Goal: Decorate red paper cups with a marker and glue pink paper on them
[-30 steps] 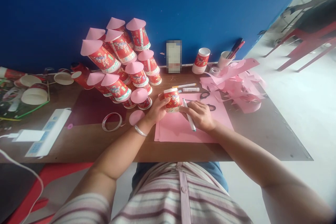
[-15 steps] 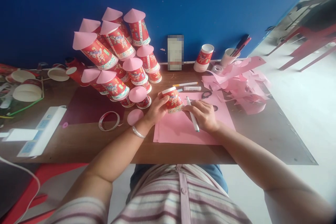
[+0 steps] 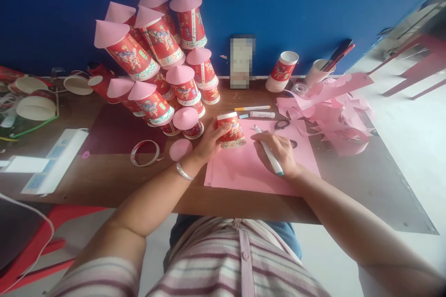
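Note:
My left hand [image 3: 208, 141] grips a red patterned paper cup [image 3: 231, 129] that stands upside down on a stack of pink paper sheets [image 3: 251, 167]. My right hand [image 3: 278, 151] is closed round a white marker pen [image 3: 269, 156], whose tip points up towards the far edge of the sheet, just right of the cup. A silver bracelet [image 3: 183, 172] is on my left wrist. Scissors [image 3: 283, 125] lie on the pink paper behind my right hand.
A pile of red cups with pink cone tops [image 3: 163, 60] leans on the blue wall. A pink paper disc [image 3: 180, 149] and a cut cup rim [image 3: 144, 153] lie left of my hand. Pink scraps [image 3: 331, 111], two pens [image 3: 256, 111], a pen cup [image 3: 318, 72] and a power strip [image 3: 52, 162] are around.
My right hand has moved right, away from the cup, with the marker. The left hand keeps the cup in place. The camera has tilted slightly.

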The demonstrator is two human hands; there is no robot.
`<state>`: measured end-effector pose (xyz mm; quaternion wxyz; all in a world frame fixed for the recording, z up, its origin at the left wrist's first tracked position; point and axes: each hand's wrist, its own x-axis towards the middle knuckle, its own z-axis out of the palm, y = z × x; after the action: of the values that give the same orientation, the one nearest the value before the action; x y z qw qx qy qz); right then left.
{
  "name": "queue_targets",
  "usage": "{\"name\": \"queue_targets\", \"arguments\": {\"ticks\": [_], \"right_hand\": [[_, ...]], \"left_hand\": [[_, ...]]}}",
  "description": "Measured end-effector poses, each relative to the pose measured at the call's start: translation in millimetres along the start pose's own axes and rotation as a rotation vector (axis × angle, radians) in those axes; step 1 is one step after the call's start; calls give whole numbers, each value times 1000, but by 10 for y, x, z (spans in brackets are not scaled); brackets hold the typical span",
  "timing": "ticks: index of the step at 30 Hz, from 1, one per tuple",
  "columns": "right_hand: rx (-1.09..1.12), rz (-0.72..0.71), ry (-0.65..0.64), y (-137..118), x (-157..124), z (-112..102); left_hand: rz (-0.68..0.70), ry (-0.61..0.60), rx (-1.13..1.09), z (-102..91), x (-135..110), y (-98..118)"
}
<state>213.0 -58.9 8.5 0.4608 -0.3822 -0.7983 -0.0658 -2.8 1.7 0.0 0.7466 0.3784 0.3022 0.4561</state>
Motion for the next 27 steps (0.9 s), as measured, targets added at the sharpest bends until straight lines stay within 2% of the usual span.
{"name": "queue_targets", "arguments": {"ticks": [4, 9, 16, 22, 27], "right_hand": [[-6, 14, -46, 16, -31, -60], [12, -6, -25, -35, -23, -110], [-31, 141, 59, -65, -54, -38], [34, 133, 57, -84, -25, -71], [82, 173, 37, -107, -14, -104]], "left_hand": [[5, 30, 14, 19, -4, 9], [10, -20, 0, 33, 2, 18], [11, -17, -46, 13, 6, 35], [-33, -17, -68, -44, 32, 37], [-98, -42, -100, -13, 33, 80]]}}
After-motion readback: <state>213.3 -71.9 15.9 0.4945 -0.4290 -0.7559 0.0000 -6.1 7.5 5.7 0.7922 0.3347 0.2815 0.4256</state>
